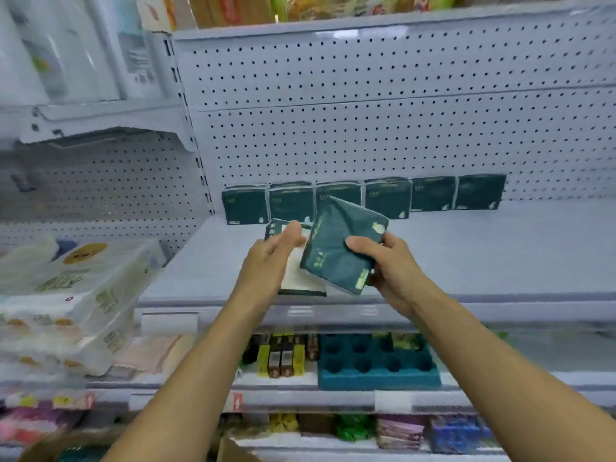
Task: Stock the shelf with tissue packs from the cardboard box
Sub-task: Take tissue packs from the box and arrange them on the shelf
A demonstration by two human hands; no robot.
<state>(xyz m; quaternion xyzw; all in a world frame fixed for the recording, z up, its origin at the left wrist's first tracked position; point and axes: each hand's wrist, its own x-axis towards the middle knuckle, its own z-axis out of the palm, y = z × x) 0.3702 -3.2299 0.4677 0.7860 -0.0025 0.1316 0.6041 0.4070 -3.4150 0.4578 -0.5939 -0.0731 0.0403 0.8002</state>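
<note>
Several dark green tissue packs (433, 194) stand in a row against the pegboard at the back of the grey shelf (483, 255). My right hand (383, 261) grips one dark green tissue pack (336, 248), tilted, above the shelf's front. Under and left of it lies a second pack (300, 278), white face up. My left hand (270, 258) rests against that pack's left side with its fingers straight. A corner of the cardboard box (233, 450) shows at the bottom edge.
White bulk paper-roll packs (66, 295) are stacked on the left shelf. Below, a lower shelf holds small boxes (283, 356) and a blue tray with round holes (376, 365). More packaged goods (400, 430) fill the bottom shelf.
</note>
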